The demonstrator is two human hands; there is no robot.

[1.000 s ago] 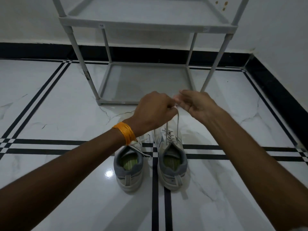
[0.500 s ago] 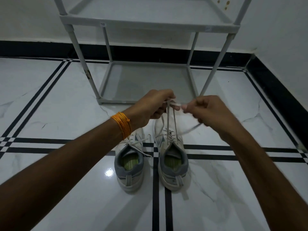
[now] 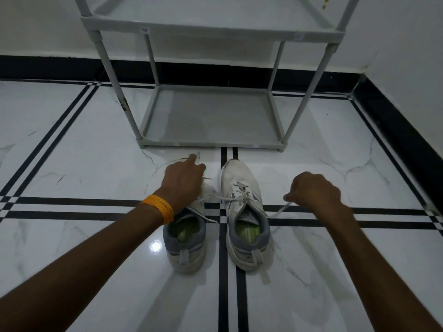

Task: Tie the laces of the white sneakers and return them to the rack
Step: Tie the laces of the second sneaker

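Two white sneakers stand side by side on the marble floor point(image 3: 72, 152), heels toward the camera, toes toward a grey shoe rack point(image 3: 211, 116). The right sneaker point(image 3: 244, 212) is in full view; the left sneaker point(image 3: 185, 245) is partly hidden under the left hand, and each shows a green insole and a grey collar. They sit just apart, with a double black inlay line of the floor running between them.

The rack shows two shelves: the bottom shelf point(image 3: 211, 116) has nothing on it, and what can be seen of the upper shelf point(image 3: 211, 10) is likewise bare. Both shoes are on the floor just in front of its lower edge.

Two bare hands are out. The left hand point(image 3: 183, 180), with an orange thread band point(image 3: 159, 207) on its wrist, is closed over the front of the left sneaker, pinching a thin lace end that reaches past its index finger. The right hand point(image 3: 314, 191) is a closed fist to the right of the right sneaker, pinching a lace point(image 3: 279, 212) drawn out sideways from that shoe. The crossed lacing on the right sneaker's tongue looks snug; whether a knot is formed cannot be told.
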